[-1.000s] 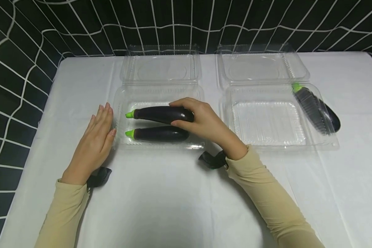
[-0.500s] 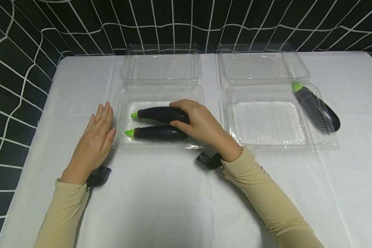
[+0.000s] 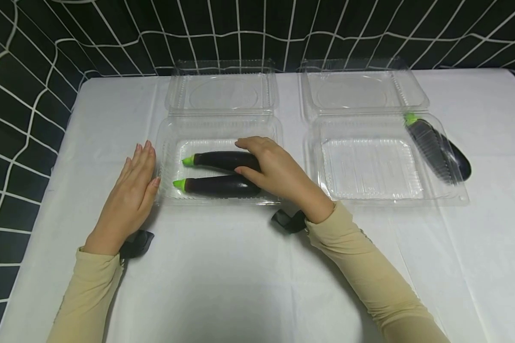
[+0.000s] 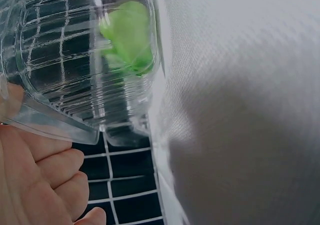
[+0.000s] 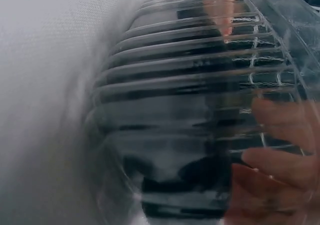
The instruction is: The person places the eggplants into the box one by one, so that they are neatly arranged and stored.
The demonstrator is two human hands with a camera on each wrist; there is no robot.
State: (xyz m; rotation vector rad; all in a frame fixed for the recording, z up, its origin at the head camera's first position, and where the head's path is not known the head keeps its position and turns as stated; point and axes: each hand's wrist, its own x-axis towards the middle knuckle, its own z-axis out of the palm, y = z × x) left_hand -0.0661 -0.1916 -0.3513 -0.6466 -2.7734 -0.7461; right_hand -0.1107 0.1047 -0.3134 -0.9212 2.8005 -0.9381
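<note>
Two dark eggplants with green stems lie one behind the other in the left clear plastic clamshell box [image 3: 165, 131]. My right hand [image 3: 274, 164] curves its fingers and thumb round the blunt end of the far eggplant [image 3: 223, 160]; part of that end is hidden under the hand. The near eggplant [image 3: 216, 186] lies just below the thumb. At the box's left side, my left hand [image 3: 130, 195] stands with straight fingers along the wall. The left wrist view shows a green stem [image 4: 129, 37] through the plastic. Fingers [image 5: 280, 172] show through plastic in the right wrist view.
A second clear clamshell box [image 3: 370, 166] stands open to the right with its lid laid back. Beyond its right wall lies a third eggplant [image 3: 456, 159], partly seen through the plastic. White cloth [image 3: 218, 276] covers the table; a white net [image 3: 240, 33] hangs behind.
The far eggplant has shifted a little right, and in the last half second it has come down slightly within the box. My right hand moved slightly left, then stayed; my left hand has barely moved.
</note>
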